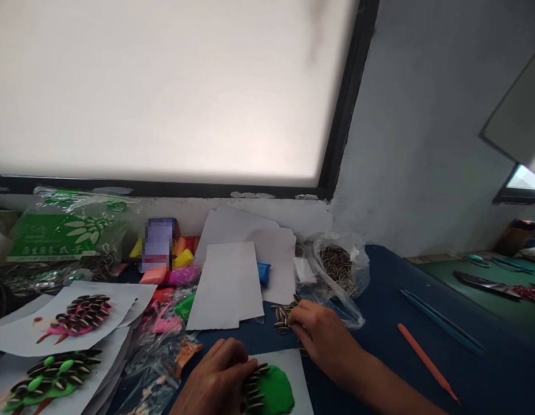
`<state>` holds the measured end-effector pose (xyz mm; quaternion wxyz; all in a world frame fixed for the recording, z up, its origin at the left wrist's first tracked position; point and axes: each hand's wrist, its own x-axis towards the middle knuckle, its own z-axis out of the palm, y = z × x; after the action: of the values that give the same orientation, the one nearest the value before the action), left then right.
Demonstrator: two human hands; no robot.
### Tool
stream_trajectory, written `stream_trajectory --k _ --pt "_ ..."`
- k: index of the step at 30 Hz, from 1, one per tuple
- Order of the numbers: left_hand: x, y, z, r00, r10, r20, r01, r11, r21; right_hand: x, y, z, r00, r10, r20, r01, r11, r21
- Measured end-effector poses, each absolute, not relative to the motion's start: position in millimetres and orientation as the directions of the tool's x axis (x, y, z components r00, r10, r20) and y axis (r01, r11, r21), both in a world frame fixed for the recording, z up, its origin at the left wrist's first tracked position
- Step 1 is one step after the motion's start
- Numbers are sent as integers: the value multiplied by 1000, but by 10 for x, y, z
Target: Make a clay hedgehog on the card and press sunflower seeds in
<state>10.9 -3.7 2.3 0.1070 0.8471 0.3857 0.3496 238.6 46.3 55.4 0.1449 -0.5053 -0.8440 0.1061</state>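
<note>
A flattened piece of green clay (276,391) lies on a white paper sheet (302,374) at the bottom, with rows of striped sunflower seeds (254,396) stuck into its left part. My left hand (217,377) is curled closed at the clay's left edge, one fingertip by the top seeds; whatever its fingers may hold is hidden. Farther right, my right hand (321,337) reaches to a small pile of loose sunflower seeds (281,317). Its thumb and fingers are pinched together at the pile's right side, on a seed mostly covered by the fingertips.
Finished seed-and-clay pictures (82,316) lie at left, beside plastic bags of clay scraps (157,360). Behind are a phone (158,245), stacked white cards (224,282) and a bag of seeds (336,262). An orange clay tool (427,360) and blue tweezers (440,320) lie right.
</note>
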Motion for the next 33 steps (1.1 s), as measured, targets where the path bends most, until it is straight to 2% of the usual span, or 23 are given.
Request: stream_trajectory --k 6,15,33 --pt "114 -38 52 463 728 506 556 -683 473 2401 454 533 -440 890 117 827 452 -334" --pt "90 -40 36 457 729 509 540 -682 492 2266 309 520 -538 832 136 696 530 -485" --pt "57 -18 1 496 722 482 530 -691 491 2166 320 397 -598 792 122 636 562 -528"
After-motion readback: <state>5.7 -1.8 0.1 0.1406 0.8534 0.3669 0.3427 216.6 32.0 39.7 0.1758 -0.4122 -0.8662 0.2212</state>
